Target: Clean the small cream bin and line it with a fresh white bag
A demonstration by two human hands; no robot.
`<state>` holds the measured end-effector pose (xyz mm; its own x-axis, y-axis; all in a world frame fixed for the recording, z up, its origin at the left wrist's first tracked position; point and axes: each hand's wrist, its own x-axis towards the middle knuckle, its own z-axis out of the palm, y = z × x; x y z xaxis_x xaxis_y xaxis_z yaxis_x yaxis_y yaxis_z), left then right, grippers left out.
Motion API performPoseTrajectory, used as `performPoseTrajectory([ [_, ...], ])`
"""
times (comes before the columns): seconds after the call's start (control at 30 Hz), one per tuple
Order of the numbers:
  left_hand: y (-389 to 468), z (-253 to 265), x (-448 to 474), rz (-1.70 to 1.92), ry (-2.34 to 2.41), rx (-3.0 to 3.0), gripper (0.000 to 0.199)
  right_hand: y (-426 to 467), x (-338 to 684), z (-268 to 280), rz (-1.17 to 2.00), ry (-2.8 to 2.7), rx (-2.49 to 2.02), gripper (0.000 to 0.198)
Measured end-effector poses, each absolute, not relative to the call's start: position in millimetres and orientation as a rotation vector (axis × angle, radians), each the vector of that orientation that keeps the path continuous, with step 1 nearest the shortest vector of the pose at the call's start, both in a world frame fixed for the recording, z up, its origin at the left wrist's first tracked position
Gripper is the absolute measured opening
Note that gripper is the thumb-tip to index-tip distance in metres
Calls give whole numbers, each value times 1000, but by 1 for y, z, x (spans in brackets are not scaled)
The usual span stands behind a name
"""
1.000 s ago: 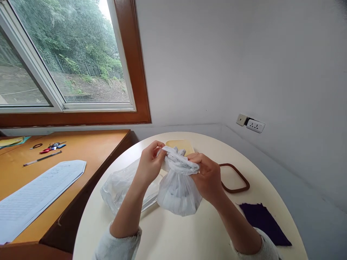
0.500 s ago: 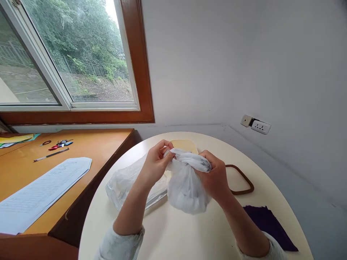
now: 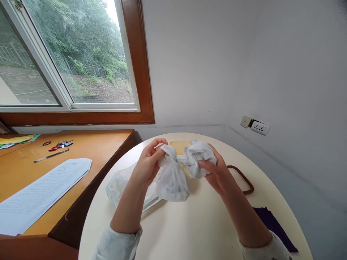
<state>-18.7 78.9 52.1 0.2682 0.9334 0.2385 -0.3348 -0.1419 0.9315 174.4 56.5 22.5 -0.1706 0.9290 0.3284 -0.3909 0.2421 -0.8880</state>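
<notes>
A brown-framed window (image 3: 46, 61) (greenery (image 3: 89, 47) beyond) sits in the pale wall (image 3: 200, 68).

left hand (image 3: 148, 164): pinches white bag (image 3: 174, 186) near twisted neck | right hand (image 3: 220, 174): grips its bunched end | worktop (image 3: 202, 227): clear bag (image 3: 119, 183) left; brown frame (image 3: 245, 177), purple cloth (image 3: 274, 225) right

Open lane on the round surface (image 3: 195, 227), between left forearm (image 3: 132, 202) and right forearm (image 3: 242, 209), up to the white bag (image 3: 173, 186). Clear plastic package (image 3: 118, 184) blocks the left side. Yellow tray (image 3: 179, 146) sits behind the bag. Right: brown frame (image 3: 246, 179), then a bare gap, then purple cloth (image 3: 269, 221) beside the forearm.
</notes>
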Motion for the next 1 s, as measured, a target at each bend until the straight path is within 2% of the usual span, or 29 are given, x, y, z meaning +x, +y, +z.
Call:
performPoseTrajectory([
  [0.3, 70, 61, -38, 1003, 664, 1904, 12, 69, 186, 15, 1184, -1099, -632, 17],
  [0.43, 66, 65, -40, 897, 623, 2096, 17, 67, 192, 17, 1172, -1097, -614, 12],
  [0.67, 66, 63, -33, 729, 592, 2103, 27, 58, 202, 27, 1033, -1165, -630, 23],
  [0.83, 69, 60, -26, 558, 661, 2115, 24, 53, 206, 32, 976, -1183, -546, 37],
  [1.0, 69, 59, -23, 526, 629, 1967, 18, 50, 206, 36, 941, -1163, -518, 41],
])
